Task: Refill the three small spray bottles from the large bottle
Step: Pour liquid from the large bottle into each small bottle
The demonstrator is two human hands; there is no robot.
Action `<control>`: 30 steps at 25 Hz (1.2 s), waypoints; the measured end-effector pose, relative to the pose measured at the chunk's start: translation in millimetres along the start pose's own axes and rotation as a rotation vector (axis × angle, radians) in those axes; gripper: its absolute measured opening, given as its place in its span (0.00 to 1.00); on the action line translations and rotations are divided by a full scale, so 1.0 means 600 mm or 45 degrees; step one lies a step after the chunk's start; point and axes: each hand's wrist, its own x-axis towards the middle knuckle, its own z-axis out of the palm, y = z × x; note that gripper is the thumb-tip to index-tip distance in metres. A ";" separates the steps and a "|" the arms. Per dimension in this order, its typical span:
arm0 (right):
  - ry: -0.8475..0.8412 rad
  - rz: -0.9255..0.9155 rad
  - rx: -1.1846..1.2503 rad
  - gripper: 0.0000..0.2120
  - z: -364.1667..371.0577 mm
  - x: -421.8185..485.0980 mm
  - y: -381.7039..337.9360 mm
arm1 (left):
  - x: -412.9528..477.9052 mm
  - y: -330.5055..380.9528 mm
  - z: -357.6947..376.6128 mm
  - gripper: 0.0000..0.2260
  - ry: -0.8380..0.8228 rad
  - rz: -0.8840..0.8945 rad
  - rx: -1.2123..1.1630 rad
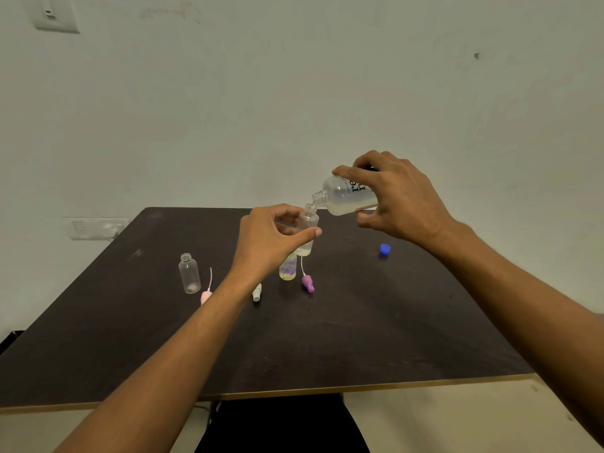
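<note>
Large bottle (351, 196) was tipped neck-down in the right hand (395, 197), whose fingers were wrapped round its body. Its open mouth was at the mouth of a small clear bottle (307, 230), which the left hand (271, 240) pinched and held above the dark desk (359, 338). The two hands were apart, each clamped on its own bottle. A purple-printed bottle (288, 268) holding yellowish liquid stood just below the held one, its top hidden behind it. An empty bottle (189, 273) stood uncapped well to the left. A pink spray head (206, 295) lay partly behind the left forearm, a white spray head (257, 291) just beside that forearm, and a purple spray head (308, 283) by the printed bottle. A blue cap (385, 249) lay apart at the right.
</note>
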 end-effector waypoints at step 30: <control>-0.030 -0.005 -0.009 0.39 -0.008 0.001 -0.010 | -0.004 0.001 -0.005 0.20 0.017 -0.025 0.034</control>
